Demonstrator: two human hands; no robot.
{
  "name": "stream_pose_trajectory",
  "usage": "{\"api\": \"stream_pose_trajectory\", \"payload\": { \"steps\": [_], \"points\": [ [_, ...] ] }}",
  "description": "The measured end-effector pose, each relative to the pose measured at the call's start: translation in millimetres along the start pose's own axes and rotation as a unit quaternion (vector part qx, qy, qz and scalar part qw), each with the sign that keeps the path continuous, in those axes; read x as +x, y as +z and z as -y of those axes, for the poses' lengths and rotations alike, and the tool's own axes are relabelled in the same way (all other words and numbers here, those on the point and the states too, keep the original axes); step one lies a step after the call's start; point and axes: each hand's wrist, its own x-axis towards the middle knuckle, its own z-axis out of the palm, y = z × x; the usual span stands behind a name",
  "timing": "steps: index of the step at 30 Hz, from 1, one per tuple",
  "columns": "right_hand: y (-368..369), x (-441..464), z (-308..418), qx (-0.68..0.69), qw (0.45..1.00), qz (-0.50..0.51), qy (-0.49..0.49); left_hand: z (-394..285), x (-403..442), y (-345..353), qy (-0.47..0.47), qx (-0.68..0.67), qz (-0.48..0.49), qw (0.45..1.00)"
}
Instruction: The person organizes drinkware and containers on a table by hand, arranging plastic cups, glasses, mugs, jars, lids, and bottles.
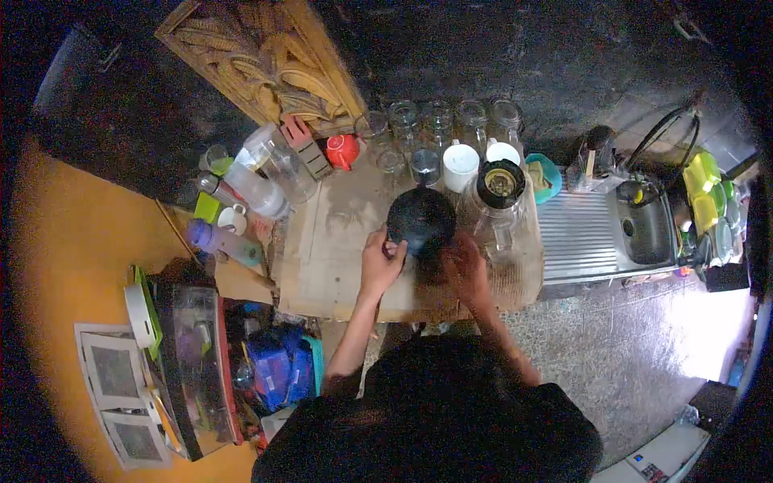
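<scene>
A rounded black object (421,221) with a faint bluish sheen stands above the cardboard-covered counter, in front of my body; its exact kind I cannot make out. My left hand (382,262) grips its left lower edge, thumb toward the front. On the opposite side, my right hand (465,270) is close against the object, but motion blurs its fingers. Just to the right is a clear jug with a black-rimmed top (501,183). Behind the black object are a short glass (425,167) and a white mug (460,167).
Several glass mugs (439,121) line the wall. A red cup (342,151) sits back left, near clear bottles and a purple-lidded bottle (211,237). A turquoise bowl (545,179) is beside the steel sink (644,229). A carved wooden panel (266,60) leans behind.
</scene>
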Motion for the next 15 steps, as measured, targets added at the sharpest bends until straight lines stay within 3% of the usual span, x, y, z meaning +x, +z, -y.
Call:
{"api": "stream_pose_trajectory", "payload": {
  "steps": [2,5,8,9,10,11,13,15],
  "points": [
    [2.4,-3.5,7.2,0.181,0.978,-0.042,0.097,5.5,-1.9,0.1,0.017,-0.049,0.007,0.999],
    [-1.3,-4.6,34.6,0.201,0.967,-0.099,0.118,11.8,-8.5,-8.1,0.088,-0.064,-0.031,0.994],
    [-7.2,-10.4,35.2,0.128,0.991,-0.033,0.036,2.9,-10.0,-41.8,0.091,-0.073,-0.006,0.993],
    [-4.2,-12.3,34.8,0.020,0.997,-0.057,0.039,0.4,-12.5,-57.3,0.091,-0.082,0.019,0.992],
    [3.9,-12.3,40.9,-0.089,0.992,-0.084,0.038,-1.8,-13.0,-75.0,0.088,-0.007,0.031,0.996],
    [13.3,-12.2,47.3,-0.090,0.993,-0.068,0.031,-0.9,-12.5,-89.8,0.081,-0.009,0.014,0.997],
    [31.9,-10.7,69.9,-0.059,0.995,-0.075,0.011,4.3,-11.8,-112.6,0.179,-0.032,0.020,0.983],
    [56.9,-6.1,69.9,-0.055,0.996,-0.062,0.035,20.9,-11.8,-131.4,0.173,-0.019,0.014,0.985]
  ]
}}
